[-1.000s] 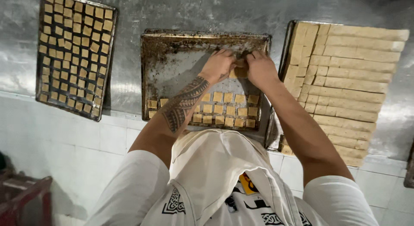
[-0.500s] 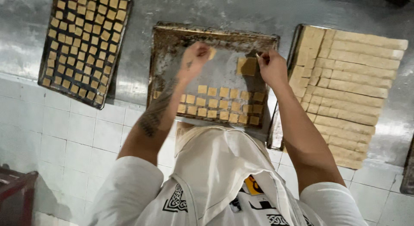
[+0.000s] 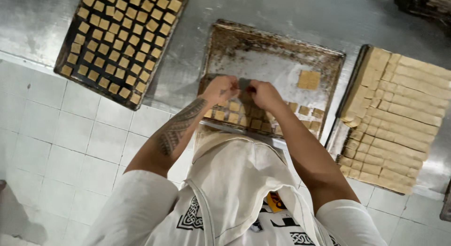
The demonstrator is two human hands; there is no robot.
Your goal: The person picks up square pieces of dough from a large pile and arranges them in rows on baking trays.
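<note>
Left hand and right hand drawn close together over the middle tray, fingers curled and pinched around something small between them; what exactly, cannot tell. Below: small square dough pieces in rows, pale tan, matte. 1 larger square lying apart on scuffed, floury metal. Right: long dough strips. Left: full dark tray.

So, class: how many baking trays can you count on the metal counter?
3: full tray at left, middle tray under the hands, dough-strip tray at right. More may lie off-frame.
</note>
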